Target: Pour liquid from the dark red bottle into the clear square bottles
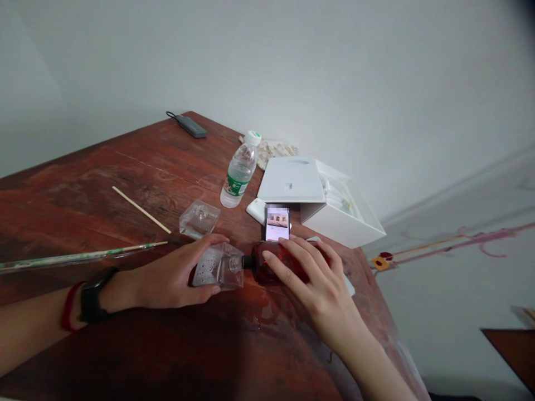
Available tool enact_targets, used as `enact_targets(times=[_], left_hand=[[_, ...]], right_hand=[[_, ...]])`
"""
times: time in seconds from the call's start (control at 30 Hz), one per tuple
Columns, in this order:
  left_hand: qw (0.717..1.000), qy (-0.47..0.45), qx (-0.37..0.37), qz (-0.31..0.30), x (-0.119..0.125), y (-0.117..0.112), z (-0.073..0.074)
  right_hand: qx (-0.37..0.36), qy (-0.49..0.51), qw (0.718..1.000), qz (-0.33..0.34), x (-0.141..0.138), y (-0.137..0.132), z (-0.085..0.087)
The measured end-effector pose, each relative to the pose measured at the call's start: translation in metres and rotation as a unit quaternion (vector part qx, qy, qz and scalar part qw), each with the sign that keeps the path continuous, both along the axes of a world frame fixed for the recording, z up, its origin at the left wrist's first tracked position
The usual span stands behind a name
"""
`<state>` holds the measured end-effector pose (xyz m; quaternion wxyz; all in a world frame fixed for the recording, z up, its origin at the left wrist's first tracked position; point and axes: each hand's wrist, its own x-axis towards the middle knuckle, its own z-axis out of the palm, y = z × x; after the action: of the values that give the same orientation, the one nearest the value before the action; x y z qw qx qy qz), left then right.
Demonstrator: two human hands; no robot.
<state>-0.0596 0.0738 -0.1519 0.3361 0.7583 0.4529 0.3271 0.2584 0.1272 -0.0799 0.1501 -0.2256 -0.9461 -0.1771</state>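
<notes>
My left hand (175, 275) is wrapped round a clear square glass bottle (219, 267) lying on its side on the red-brown wooden table (125, 167). My right hand (313, 284) is closed over a dark red bottle (261, 262), also on its side. The dark bottle's black neck meets the mouth of the clear bottle. A wet patch glistens on the wood just in front of them. A second clear square bottle (199, 218) stands upright just behind my left hand. A black watch and a red cord are on my left wrist.
A phone (277, 223) with a lit screen leans behind the red bottle. An open white box (334, 214) with its lid, a plastic water bottle (240, 170), a cloth, a grey device with a cord (190, 126), a wooden stick (140, 209) and a long glass rod (79, 257) lie around.
</notes>
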Motion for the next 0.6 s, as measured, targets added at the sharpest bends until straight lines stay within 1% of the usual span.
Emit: enact_targets(times=[0.2,0.43,0.6], left_hand=[[1.000,0.002,0.011,-0.004,0.0004,-0.0005,0.0032],[1.000,0.005,0.017,0.004,0.0005,-0.0006,-0.0012],[1.000,0.009,0.012,0.003,0.0009,-0.0008,0.0024]], right_hand=[[-0.001,-0.005,1.000,0.001,0.0001,-0.0013,0.0007],[-0.004,0.006,1.000,0.002,-0.0015,-0.0020,0.0000],[0.001,0.020,1.000,0.003,-0.0026,-0.0019,-0.0012]])
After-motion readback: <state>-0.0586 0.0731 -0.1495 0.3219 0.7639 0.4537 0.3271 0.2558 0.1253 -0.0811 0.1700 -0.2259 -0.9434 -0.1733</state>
